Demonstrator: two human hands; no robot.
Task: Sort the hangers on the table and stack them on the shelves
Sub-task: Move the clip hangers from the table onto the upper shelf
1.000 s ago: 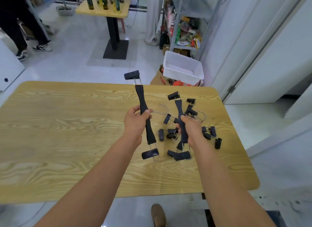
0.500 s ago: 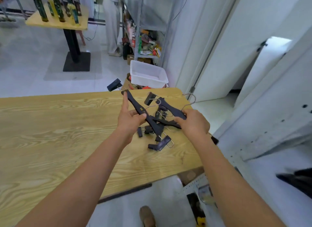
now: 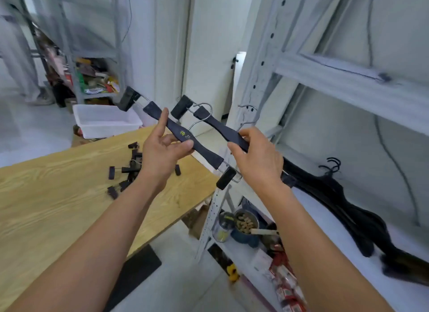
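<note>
Left hand (image 3: 162,153): above the table's right edge. Thumb and curled fingers pinch the middle of the first hanger, with the forefinger straight along its bar.
First hanger (image 3: 183,135): black, with a clip at each end. It is in the air over the table's right edge, tilted, with the far clip high and the near clip low.
Right hand (image 3: 257,158): just right of the table. The fingers curl over the bar of the second hanger, thumb forward.
Second hanger (image 3: 222,129): black, in the air right of the table, beside the first. Its near end is hidden behind the hand.
Loose hangers (image 3: 130,170): heaped on the table near its right edge.
Table (image 3: 58,195): pale wood grain.
Shelf (image 3: 325,209): white rack just right of the table.
Stack (image 3: 343,209): black hangers lying on the shelf, right of the table.
Bin (image 3: 104,123): white, beyond the table's far edge.
Tins (image 3: 243,223): on a lower shelf, right of the table.
</note>
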